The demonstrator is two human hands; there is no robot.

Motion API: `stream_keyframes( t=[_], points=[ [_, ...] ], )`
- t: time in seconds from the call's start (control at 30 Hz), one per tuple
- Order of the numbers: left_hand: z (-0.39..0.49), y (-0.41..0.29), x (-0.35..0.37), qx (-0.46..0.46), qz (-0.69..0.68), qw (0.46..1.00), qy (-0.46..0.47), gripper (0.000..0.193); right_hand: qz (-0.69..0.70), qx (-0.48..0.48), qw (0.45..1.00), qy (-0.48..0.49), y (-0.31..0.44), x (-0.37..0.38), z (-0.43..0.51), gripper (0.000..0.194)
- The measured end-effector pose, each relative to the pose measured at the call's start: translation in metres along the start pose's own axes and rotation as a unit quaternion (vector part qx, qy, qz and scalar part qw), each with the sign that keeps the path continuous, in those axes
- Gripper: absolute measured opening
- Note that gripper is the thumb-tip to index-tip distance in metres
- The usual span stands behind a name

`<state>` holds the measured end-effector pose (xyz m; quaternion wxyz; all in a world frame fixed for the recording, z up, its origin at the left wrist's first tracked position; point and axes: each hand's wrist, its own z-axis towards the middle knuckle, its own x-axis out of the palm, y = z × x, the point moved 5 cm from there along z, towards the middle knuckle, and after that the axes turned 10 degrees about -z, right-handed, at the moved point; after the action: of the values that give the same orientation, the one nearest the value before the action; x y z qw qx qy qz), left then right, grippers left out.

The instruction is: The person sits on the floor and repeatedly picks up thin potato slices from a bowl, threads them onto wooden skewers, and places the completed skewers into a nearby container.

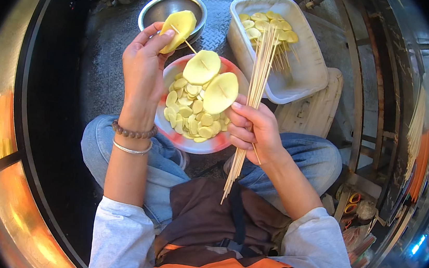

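Note:
Between finger and thumb, my left hand (146, 54) grips a potato slice (182, 26) at the far end of a bamboo skewer (190, 46). Two more pale slices, a middle slice (202, 68) and a lower slice (221, 92), are threaded on that skewer. In my right hand (256, 126) is a bundle of bamboo skewers (259, 76), with its fingertips right by the lower slice. Below the hands stands a red-and-white basin (172, 139) holding many loose potato slices (189, 111); the held slices cover part of it.
Beyond the basin stands a metal bowl (169, 5). A white plastic tub (308, 61) at the upper right holds skewered slices (269, 26), and a worn board (313, 105) lies under it. Metal shelving (364, 91) lines the right; a black panel (49, 116) rises at left.

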<state>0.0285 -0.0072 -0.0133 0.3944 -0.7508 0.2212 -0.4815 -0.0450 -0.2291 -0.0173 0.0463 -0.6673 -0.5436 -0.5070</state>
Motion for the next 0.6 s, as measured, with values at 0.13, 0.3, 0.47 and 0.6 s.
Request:
stream_keyframes(
  t=[0.13, 0.3, 0.47, 0.6],
  points=[
    [0.004, 0.005, -0.002, -0.025, 0.005, 1.0, 0.012, 0.032, -0.445, -0.257, 0.854, -0.085, 0.014, -0.001, 0.001, 0.025],
    [0.005, 0.012, 0.0, -0.056, -0.007, 0.998, 0.007, 0.033, -0.705, -0.407, 0.565, -0.137, 0.018, 0.009, -0.009, 0.047],
    [-0.003, 0.02, 0.014, -0.07, -0.039, 0.996, 0.037, 0.028, -0.172, -0.111, 0.979, -0.009, 0.008, -0.006, 0.008, 0.021],
    [-0.008, 0.012, 0.016, -0.019, 0.004, 0.999, 0.03, 0.028, -0.22, -0.124, 0.966, -0.064, 0.006, -0.004, 0.009, 0.027]
  ],
)
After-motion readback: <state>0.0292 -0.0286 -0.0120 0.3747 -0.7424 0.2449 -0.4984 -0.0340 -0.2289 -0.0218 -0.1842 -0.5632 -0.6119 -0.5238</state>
